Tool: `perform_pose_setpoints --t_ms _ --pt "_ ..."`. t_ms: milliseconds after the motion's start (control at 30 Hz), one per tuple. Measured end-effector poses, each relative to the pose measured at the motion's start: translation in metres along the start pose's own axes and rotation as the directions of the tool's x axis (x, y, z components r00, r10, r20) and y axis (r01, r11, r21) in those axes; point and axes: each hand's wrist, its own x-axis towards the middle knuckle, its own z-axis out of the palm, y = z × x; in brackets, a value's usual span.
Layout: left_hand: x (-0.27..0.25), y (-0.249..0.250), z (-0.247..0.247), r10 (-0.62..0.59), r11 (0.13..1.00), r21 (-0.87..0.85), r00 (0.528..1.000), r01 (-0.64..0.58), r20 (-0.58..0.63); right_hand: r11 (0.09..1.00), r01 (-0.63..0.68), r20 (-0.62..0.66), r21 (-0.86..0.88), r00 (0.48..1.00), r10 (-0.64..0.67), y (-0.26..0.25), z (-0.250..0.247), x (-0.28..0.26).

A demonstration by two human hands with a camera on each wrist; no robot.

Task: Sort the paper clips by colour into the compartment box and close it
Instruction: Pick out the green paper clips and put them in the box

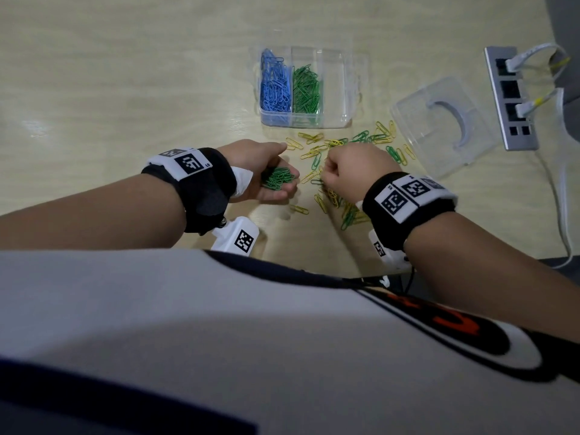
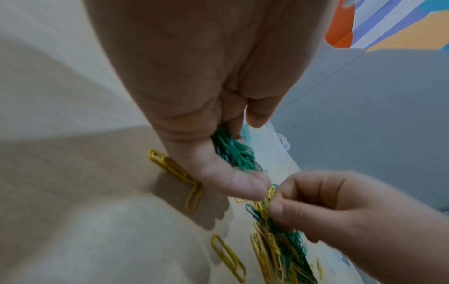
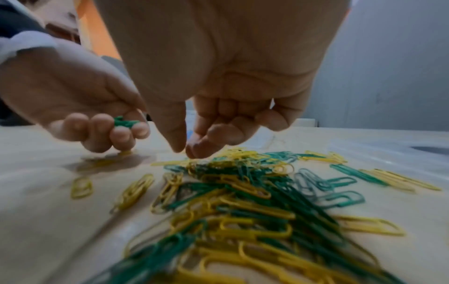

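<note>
Our left hand (image 1: 263,171) cups a bunch of green clips (image 1: 277,178); our right hand (image 1: 351,174) curls over the mixed pile (image 3: 243,192), thumb and forefinger nearly meeting, grip unclear. The box (image 1: 332,89) stands open beyond, lid (image 1: 445,127) beside.

Left hand (image 1: 266,171) lies palm up, fingers curled around a bundle of green paper clips (image 1: 277,178). Right hand (image 1: 351,171) hovers palm down just beside it — thumb and forefinger tips close together, other fingers curled.
</note>
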Motion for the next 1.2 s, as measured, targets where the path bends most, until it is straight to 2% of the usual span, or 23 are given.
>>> perform_pose_setpoints --t_ms 100,267,433,633,700,800,900,933,1000,1100,1200 --pt "0.0 0.0 0.0 0.001 1.0 -0.002 1.0 -0.001 -0.013 0.998 -0.002 0.075 -0.064 0.997 0.007 0.0 0.006 -0.003" --pt "0.0 0.0 0.001 0.002 1.0 0.001 1.0 -0.002 -0.02 0.994 0.074 -0.005 -0.075 0.997 -0.075 -0.012 0.013 -0.005" --pt "0.0 0.0 0.0 -0.003 1.0 -0.014 1.0 0.003 -0.022 0.993 0.079 -0.062 -0.091 0.994 -0.085 -0.017 0.018 -0.002" --pt "0.001 -0.001 -0.002 -0.002 1.0 0.0 0.999 0.002 -0.035 0.985 0.097 -0.032 -0.143 0.994 -0.103 -0.023 0.019 0.001" --pt "0.002 -0.002 -0.001 0.002 1.0 -0.001 0.999 -0.002 -0.038 0.995 0.093 -0.086 -0.044 0.992 -0.097 -0.024 0.016 0.0" --pt "0.004 -0.003 -0.002 0.034 0.999 -0.039 0.995 -0.038 -0.09 0.962 0.146 -0.168 0.232 0.98 -0.109 -0.032 0.008 -0.001" --pt "0.005 -0.002 -0.003 0.072 0.995 -0.064 0.992 -0.08 -0.107 0.919 0.243 -0.188 0.309 0.963 -0.192 -0.044 0.003 -0.001" --pt "0.004 -0.002 -0.002 0.069 0.996 -0.049 0.994 -0.074 -0.083 0.919 0.225 -0.214 0.325 0.964 -0.16 -0.044 0.002 0.001" --pt "0.002 -0.001 -0.002 0.029 0.999 -0.044 0.999 -0.03 -0.035 0.941 0.097 -0.247 0.325 0.969 -0.014 -0.036 0.003 0.009" --pt "0.001 -0.001 -0.003 0.001 0.999 -0.033 1.0 -0.002 -0.02 0.979 -0.169 -0.174 0.114 0.967 0.188 -0.018 0.008 0.02" --pt "0.001 -0.001 -0.007 0.001 0.999 -0.035 1.0 -0.002 -0.019 0.979 -0.204 -0.107 0.017 0.973 0.205 -0.009 0.016 0.024"
